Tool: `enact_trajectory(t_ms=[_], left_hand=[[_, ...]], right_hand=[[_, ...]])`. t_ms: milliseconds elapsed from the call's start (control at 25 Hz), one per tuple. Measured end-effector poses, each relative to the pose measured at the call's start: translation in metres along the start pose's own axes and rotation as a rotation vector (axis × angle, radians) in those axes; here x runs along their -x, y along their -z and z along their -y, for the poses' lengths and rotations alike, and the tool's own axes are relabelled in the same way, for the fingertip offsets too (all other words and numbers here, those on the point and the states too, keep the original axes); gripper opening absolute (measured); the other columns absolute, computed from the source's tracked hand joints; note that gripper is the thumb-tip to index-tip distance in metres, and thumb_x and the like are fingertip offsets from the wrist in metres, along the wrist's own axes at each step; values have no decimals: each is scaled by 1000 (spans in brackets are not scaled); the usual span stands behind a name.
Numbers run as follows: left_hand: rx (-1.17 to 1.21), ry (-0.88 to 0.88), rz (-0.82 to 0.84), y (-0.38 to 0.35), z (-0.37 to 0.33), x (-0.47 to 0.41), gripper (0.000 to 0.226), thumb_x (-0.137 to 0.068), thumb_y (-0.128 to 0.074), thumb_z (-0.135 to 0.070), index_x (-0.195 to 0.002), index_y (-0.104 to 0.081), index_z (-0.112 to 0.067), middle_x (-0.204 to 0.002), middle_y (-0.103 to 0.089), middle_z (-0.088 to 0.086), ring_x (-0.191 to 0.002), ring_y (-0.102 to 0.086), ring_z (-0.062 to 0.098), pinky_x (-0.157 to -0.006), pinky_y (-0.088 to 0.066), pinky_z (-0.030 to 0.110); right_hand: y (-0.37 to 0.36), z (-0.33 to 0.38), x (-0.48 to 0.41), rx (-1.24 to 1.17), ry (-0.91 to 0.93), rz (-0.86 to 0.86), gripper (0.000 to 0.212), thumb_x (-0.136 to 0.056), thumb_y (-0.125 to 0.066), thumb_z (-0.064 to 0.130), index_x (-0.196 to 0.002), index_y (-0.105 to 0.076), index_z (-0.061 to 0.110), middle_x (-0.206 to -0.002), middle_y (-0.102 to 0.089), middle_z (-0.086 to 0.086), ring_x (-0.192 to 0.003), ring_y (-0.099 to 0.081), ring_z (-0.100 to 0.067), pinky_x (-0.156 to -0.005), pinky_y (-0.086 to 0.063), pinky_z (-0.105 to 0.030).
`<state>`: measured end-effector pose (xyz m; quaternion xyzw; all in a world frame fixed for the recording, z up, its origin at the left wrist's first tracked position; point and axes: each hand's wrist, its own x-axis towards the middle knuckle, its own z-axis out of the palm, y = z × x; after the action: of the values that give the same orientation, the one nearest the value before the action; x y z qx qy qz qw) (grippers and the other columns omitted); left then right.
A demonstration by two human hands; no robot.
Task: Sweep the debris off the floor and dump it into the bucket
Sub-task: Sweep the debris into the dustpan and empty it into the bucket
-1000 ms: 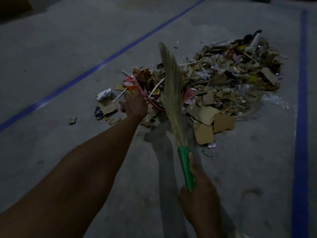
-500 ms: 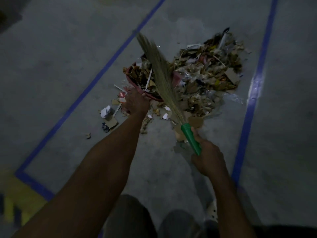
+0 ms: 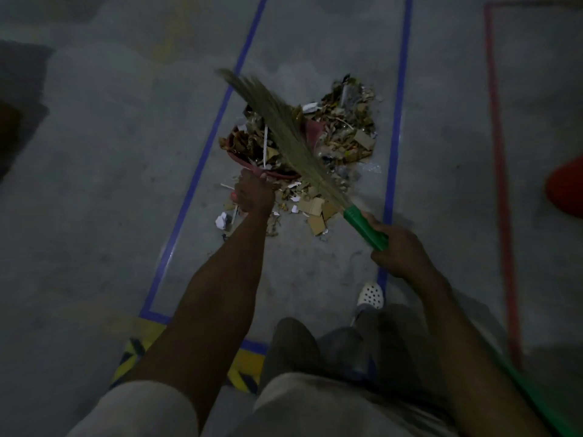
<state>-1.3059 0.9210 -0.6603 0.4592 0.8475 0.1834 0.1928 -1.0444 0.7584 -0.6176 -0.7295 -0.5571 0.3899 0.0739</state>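
Near edge: bent knees, and a white perforated shoe (image 3: 370,294) just behind the right hand (image 3: 400,252). Yellow-black hazard tape (image 3: 246,372) lies on the floor beside the left forearm.

Right hand is wrapped tight round the green grip of the broom (image 3: 293,143). The bristles angle up and across toward the left side and are raised over the dustpan (image 3: 284,176).

Left hand (image 3: 255,195) is a fist closed on the dustpan's handle. The pan is dark red, directly beyond the knuckles, and loaded with scraps.

Loose cardboard bits (image 3: 315,212) sit between the two hands. A crumpled white paper (image 3: 221,220) lies just left of the left wrist.

The debris pile (image 3: 347,130) is on the floor beyond both hands, touching the pan's far side, between two blue tape lines (image 3: 396,121).

A red tape line (image 3: 498,152) runs well right of the right hand. Further right there's a red-orange rounded thing (image 3: 568,190), cut by the frame. Can't tell if it's the bucket.
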Motion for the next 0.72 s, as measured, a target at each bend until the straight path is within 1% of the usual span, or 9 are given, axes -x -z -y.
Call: enact_trajectory(t_ms=[80, 120, 200, 280, 360, 440, 520, 600, 720], left_hand=[[-12, -82, 33, 38, -9, 30, 33, -97, -53, -33, -116, -53, -5, -116, -64, 21, -114, -57, 41, -98, -46, 48], [-7, -126, 57, 50, -16, 41, 33, -97, -52, -32, -115, -53, -4, -115, -64, 21, -113, -58, 41, -96, -47, 47], [-11, -240, 134, 66, -35, 71, 34, -97, -53, -31, -116, -53, -3, -115, -64, 21, -112, -59, 40, -92, -48, 45], [2, -284, 156, 67, -48, 83, 33, -97, -53, -28, -118, -53, -2, -117, -64, 21, -112, -59, 40, -90, -47, 44], [27, -380, 196, 62, -68, 99, 34, -98, -52, -26, -122, -53, -2, -120, -63, 21, -113, -58, 40, -91, -46, 44], [42, -470, 253, 50, -100, 119, 36, -98, -52, -26, -127, -53, -4, -125, -61, 19, -116, -57, 39, -95, -48, 44], [76, -518, 285, 34, -138, 140, 39, -99, -52, -26, -132, -51, -4, -128, -59, 20, -120, -56, 38, -98, -47, 44], [99, -593, 318, 11, -177, 159, 43, -100, -52, -22, -135, -50, 2, -133, -57, 24, -124, -54, 39, -104, -43, 43], [34, -694, 386, -26, -241, 190, 36, -102, -47, -22, -129, -56, 0, -131, -58, 20, -123, -54, 34, -100, -40, 36]], right_hand=[[11, 9, 56, -83, -59, -48, 90, -71, -77, 7, -151, -44, 33, -124, -67, -16, -100, -67, -31, -76, -49, -30], [11, 10, 75, -111, -79, -66, 88, -71, -78, 7, -150, -47, 30, -122, -68, -16, -100, -67, -30, -76, -48, -29], [16, 8, 118, -175, -119, -122, 90, -71, -75, 9, -151, -43, 37, -115, -69, -10, -95, -67, -28, -73, -49, -28], [18, 3, 127, -210, -125, -131, 92, -72, -72, 11, -151, -39, 46, -112, -69, -3, -88, -67, -23, -68, -52, -30], [32, -11, 139, -267, -194, -163, 89, -74, -72, 12, -150, -41, 46, -102, -69, 0, -76, -66, -18, -59, -50, -27], [52, -28, 149, -317, -285, -215, 84, -78, -75, 10, -149, -44, 41, -80, -66, 4, -59, -62, -14, -46, -46, -24], [77, -51, 155, -392, -361, -264, 83, -79, -76, 8, -149, -43, 38, -70, -66, 0, -50, -62, -19, -40, -45, -25], [106, -73, 158, -422, -379, -326, 83, -80, -75, 6, -150, -43, 37, -70, -67, -6, -48, -61, -21, -40, -47, -27], [149, -109, 164, -433, -373, -402, 83, -81, -73, 5, -150, -43, 42, -78, -69, -4, -51, -62, -22, -40, -48, -30]])
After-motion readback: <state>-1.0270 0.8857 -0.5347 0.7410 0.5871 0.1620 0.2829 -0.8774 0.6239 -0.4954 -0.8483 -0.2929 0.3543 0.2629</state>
